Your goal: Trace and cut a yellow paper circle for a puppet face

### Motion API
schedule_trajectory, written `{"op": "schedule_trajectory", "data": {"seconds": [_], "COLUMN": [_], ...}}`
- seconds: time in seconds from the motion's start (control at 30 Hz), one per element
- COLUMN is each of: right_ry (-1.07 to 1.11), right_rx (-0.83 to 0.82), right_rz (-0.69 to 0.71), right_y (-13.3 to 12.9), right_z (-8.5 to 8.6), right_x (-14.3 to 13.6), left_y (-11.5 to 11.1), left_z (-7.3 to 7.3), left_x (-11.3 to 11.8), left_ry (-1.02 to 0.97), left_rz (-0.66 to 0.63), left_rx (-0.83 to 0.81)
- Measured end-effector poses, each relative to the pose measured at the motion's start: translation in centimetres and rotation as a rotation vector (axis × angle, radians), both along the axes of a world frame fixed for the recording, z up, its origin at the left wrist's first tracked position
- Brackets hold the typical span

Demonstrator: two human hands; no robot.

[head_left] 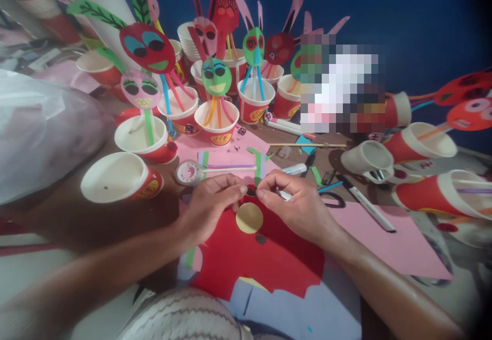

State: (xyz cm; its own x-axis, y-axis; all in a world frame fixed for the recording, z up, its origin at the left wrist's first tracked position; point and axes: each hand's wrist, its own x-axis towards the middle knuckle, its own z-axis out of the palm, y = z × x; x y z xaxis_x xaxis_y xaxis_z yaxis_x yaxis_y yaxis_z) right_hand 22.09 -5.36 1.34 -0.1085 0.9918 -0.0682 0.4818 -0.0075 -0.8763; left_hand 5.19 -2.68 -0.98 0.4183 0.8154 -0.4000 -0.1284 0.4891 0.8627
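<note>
Both hands meet above a red paper sheet [265, 263] with cut edges. My left hand [215, 199] pinches the left side of a small dark piece with a red edge [251, 191]. The right side of that piece is between the thumb and finger of my right hand [294, 199]. Just below the fingertips lies a yellow paper circle [249, 218], and a small dark round piece [261, 239] rests under it on the red sheet. A roll of tape [189, 172] is near my left hand's knuckles.
Paper cups holding paper faces on straws, such as a green face [216, 77], stand across the back. A bare cup [111, 177] is at left, a white mug [367, 158] at right. A marker [367, 204] lies on pink paper [395, 248]. A plastic bag [42, 135] bulges at far left.
</note>
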Motion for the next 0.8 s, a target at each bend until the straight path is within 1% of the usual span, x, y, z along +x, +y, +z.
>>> {"op": "schedule_trajectory", "data": {"seconds": [0.13, 0.2, 0.3, 0.37, 0.43, 0.5, 0.53, 0.57, 0.63, 0.7, 0.8], "right_ry": [0.000, -0.008, -0.055, -0.093, -0.124, -0.155, -0.172, -0.189, -0.219, -0.254, -0.317], "right_rx": [-0.044, -0.085, -0.171, -0.227, -0.276, -0.309, -0.318, -0.319, -0.305, -0.287, -0.262], "right_rz": [0.012, 0.027, 0.049, 0.055, 0.051, 0.055, 0.060, 0.068, 0.081, 0.090, 0.108], "right_y": [0.1, 0.2, 0.0, -0.3, -0.6, -1.0, -1.1, -1.2, -1.3, -1.3, -1.2], "right_z": [-0.1, -0.2, -0.5, -0.7, -0.8, -0.8, -0.9, -0.9, -1.0, -1.1, -1.1], "right_x": [0.3, 0.5, 0.7, 0.6, 0.4, 0.2, 0.0, -0.1, -0.4, -0.6, -0.8], "left_y": [0.4, 0.6, 0.5, -0.1, -1.0, -2.1, -2.6, -3.0, -3.6, -3.8, -3.9], "left_z": [0.0, 0.5, 1.7, 2.2, 2.2, 1.6, 1.3, 0.9, 0.3, -0.1, -0.4], "left_x": [-0.4, -1.0, -2.3, -3.1, -3.7, -4.1, -4.1, -4.1, -4.0, -3.7, -3.5], "left_ry": [0.060, 0.172, 0.441, 0.492, 0.507, 0.501, 0.529, 0.554, 0.627, 0.686, 0.729], "left_rz": [-0.044, -0.070, -0.198, -0.267, -0.334, -0.365, -0.418, -0.448, -0.468, -0.451, -0.451], "left_rx": [0.061, 0.181, 0.515, 0.771, 1.029, 1.262, 1.329, 1.384, 1.439, 1.453, 1.431]}}
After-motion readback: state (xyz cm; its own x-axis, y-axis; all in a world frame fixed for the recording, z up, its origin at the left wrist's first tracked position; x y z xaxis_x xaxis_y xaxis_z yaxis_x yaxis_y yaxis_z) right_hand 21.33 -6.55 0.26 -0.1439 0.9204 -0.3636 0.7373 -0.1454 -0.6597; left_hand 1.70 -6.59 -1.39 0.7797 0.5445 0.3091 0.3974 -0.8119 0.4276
